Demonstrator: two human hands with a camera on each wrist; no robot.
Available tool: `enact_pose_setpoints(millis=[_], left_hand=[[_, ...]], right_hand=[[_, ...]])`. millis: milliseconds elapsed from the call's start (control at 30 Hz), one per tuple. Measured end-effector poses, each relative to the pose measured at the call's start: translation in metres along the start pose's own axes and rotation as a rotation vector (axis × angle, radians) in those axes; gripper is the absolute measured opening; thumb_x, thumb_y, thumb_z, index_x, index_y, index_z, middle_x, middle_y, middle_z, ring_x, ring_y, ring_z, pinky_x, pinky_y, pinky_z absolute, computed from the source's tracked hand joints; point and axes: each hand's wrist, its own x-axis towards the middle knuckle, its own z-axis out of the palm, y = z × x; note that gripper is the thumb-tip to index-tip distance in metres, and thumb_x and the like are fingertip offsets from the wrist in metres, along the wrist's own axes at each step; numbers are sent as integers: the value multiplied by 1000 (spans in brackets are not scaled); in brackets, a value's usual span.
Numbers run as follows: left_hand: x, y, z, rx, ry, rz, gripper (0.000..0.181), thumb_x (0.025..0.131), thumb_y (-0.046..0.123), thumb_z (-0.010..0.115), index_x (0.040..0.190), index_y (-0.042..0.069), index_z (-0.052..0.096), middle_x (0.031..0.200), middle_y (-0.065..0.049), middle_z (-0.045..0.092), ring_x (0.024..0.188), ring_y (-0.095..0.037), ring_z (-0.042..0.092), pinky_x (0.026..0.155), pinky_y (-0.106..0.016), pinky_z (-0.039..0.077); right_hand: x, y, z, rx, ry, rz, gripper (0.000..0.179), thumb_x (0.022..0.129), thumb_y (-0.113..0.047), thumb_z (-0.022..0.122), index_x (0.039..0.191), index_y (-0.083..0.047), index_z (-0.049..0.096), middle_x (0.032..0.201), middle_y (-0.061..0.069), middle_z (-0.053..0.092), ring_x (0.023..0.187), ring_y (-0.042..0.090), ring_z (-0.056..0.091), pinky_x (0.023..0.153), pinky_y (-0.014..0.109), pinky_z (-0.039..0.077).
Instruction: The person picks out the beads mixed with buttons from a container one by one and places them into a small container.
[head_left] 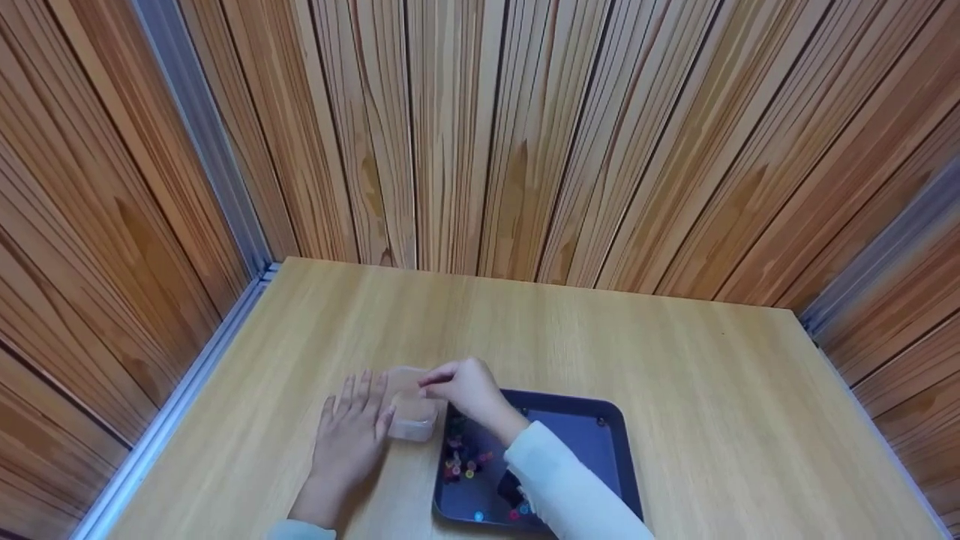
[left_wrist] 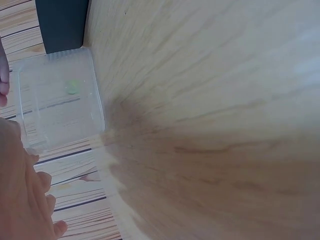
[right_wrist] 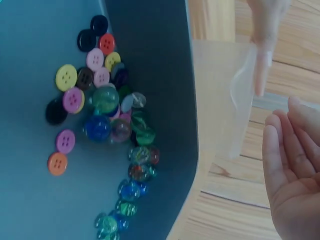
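Observation:
A small clear plastic box [head_left: 412,418] stands on the wooden table just left of a dark blue tray [head_left: 609,442]. My left hand [head_left: 351,431] lies flat on the table beside the box, fingers straight, thumb against its side. My right hand [head_left: 459,386] hovers over the box with fingers curled and fingertips [right_wrist: 261,75] together at its rim; whether they hold anything is hidden. One small green piece [left_wrist: 73,87] lies inside the box [left_wrist: 57,97]. Several coloured buttons [right_wrist: 85,82] and glass marbles [right_wrist: 131,172] lie heaped at the tray's left end [right_wrist: 165,60].
Wood-panelled walls close in the table at the back and on both sides, with a metal strip [head_left: 169,416] along the left edge. A few loose beads [head_left: 478,516] and a dark object [head_left: 510,487] lie near the tray's front. Bare tabletop [head_left: 735,420] stretches right of the tray.

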Motion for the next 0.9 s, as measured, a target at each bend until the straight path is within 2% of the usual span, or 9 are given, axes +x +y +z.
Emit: enact_pose_setpoints(millis=[267, 533, 700, 900], left_hand=[[-1, 0, 1, 1, 8, -1, 58, 99, 49, 23, 149, 20, 21, 156, -9, 15, 143, -32, 9, 113, -57, 8], [-2, -1, 1, -18, 12, -5, 55, 99, 41, 34, 148, 20, 22, 155, -9, 16, 143, -32, 9, 113, -57, 8], [-1, -1, 1, -33, 4, -9, 55, 99, 42, 32, 149, 21, 21, 156, -9, 14, 143, -33, 8, 113, -58, 6], [-2, -1, 1, -28, 18, 1, 56, 99, 44, 32, 149, 21, 21, 155, -9, 15, 143, -33, 10, 112, -58, 7]], right_hand=[[-8, 13, -14, 72, 15, 16, 23, 80, -21, 73, 100, -10, 73, 97, -1, 72, 89, 12, 67, 82, 29, 55], [-19, 26, -29, 133, 12, 63, 29, 80, -28, 72, 104, -12, 72, 99, -2, 71, 93, 13, 66, 88, 34, 52], [-25, 32, -38, 137, 9, 93, 25, 80, -28, 72, 102, -17, 72, 101, -2, 71, 97, 14, 65, 91, 36, 51], [-29, 38, -48, 118, -7, 120, 28, 81, -26, 71, 106, -13, 71, 102, 0, 71, 98, 15, 65, 93, 38, 49]])
